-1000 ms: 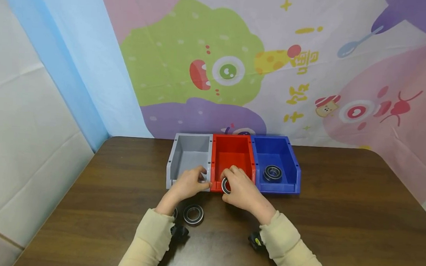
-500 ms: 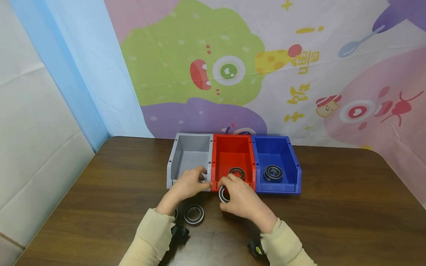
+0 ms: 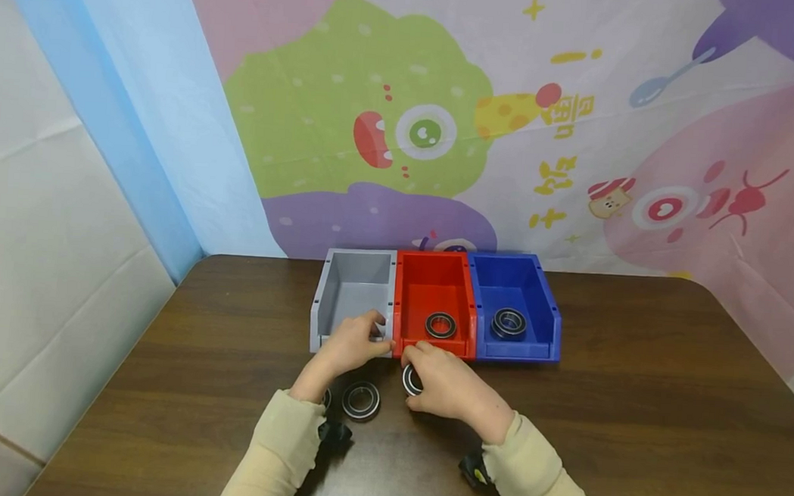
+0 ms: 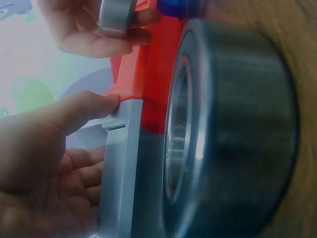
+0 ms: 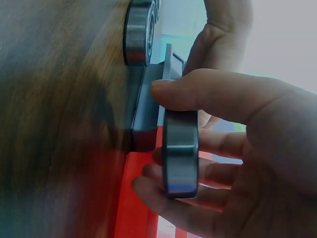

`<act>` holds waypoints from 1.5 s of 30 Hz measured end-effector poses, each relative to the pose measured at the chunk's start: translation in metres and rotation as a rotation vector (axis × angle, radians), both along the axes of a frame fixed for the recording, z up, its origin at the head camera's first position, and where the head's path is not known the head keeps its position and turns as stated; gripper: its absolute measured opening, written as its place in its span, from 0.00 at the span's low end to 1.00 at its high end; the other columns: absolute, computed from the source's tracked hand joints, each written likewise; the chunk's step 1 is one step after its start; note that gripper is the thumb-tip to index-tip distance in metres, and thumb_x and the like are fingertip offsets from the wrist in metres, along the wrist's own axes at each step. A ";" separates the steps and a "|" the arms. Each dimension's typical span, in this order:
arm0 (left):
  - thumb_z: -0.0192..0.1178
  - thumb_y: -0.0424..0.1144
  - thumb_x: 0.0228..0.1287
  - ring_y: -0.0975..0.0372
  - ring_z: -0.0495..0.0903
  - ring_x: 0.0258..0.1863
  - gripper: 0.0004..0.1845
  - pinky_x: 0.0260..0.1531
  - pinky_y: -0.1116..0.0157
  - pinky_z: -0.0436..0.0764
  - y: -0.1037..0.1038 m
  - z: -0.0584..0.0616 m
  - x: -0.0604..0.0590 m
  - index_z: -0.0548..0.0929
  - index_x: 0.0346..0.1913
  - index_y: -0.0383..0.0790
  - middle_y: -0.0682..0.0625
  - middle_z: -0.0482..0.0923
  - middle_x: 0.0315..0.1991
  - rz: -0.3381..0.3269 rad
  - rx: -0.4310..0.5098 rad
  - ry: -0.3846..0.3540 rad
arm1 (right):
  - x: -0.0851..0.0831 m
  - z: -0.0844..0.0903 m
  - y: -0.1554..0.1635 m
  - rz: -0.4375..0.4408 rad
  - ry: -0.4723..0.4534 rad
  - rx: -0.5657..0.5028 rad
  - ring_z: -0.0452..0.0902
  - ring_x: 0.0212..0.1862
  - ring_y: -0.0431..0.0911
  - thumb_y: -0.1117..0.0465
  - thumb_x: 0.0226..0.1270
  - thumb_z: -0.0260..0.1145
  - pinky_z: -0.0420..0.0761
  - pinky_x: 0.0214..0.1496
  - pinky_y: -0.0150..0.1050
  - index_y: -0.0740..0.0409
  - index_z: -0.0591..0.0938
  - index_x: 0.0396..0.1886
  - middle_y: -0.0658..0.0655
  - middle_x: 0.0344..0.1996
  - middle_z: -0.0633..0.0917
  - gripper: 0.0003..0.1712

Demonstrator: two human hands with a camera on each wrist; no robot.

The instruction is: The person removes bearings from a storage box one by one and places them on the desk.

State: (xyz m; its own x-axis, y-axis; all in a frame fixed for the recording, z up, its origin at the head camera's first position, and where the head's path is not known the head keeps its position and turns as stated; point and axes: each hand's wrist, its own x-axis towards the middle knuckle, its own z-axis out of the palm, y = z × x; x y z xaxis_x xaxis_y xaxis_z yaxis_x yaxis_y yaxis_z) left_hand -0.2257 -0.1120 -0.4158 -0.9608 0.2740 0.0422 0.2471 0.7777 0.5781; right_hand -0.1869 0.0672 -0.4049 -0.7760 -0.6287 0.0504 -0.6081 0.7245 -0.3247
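A bearing [image 3: 412,379] is being pinched on edge between the thumb and fingers of the right hand [image 3: 448,385], just above the desk [image 3: 632,414] in front of the red bin [image 3: 436,281]; that grip is clamped on it. The left hand [image 3: 350,346] is gripping the grey bin's [image 3: 354,276] front lip. Another bearing [image 3: 441,325] is lying in the red bin, one [image 3: 508,322] is sitting in the blue bin [image 3: 518,278], and one [image 3: 361,400] is lying flat by the left wrist.
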 end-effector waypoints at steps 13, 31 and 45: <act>0.62 0.42 0.52 0.55 0.80 0.33 0.19 0.33 0.59 0.77 0.000 0.000 0.001 0.75 0.44 0.34 0.43 0.82 0.35 -0.005 0.002 -0.006 | 0.005 -0.001 -0.003 0.012 -0.053 0.090 0.72 0.31 0.43 0.59 0.41 0.73 0.76 0.38 0.37 0.57 0.76 0.37 0.50 0.30 0.76 0.21; 0.62 0.43 0.53 0.54 0.80 0.33 0.20 0.33 0.59 0.77 0.000 -0.001 -0.001 0.75 0.45 0.33 0.42 0.81 0.36 -0.005 0.003 -0.021 | 0.010 -0.007 -0.008 0.057 0.016 0.131 0.75 0.32 0.44 0.58 0.37 0.76 0.76 0.38 0.38 0.58 0.78 0.36 0.53 0.30 0.78 0.23; 0.62 0.43 0.53 0.55 0.79 0.32 0.20 0.32 0.60 0.77 -0.001 -0.004 -0.002 0.75 0.46 0.33 0.43 0.81 0.36 -0.007 -0.001 -0.013 | 0.014 -0.010 -0.011 0.054 0.083 0.168 0.76 0.30 0.44 0.57 0.35 0.78 0.76 0.36 0.37 0.58 0.78 0.32 0.53 0.28 0.77 0.23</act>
State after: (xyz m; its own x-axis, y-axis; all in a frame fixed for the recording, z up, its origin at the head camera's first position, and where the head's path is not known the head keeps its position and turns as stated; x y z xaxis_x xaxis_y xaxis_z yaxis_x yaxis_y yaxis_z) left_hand -0.2276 -0.1132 -0.4196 -0.9592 0.2811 0.0295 0.2455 0.7766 0.5802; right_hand -0.1730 0.0567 -0.4145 -0.7384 -0.6743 0.0036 -0.6672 0.7298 -0.1494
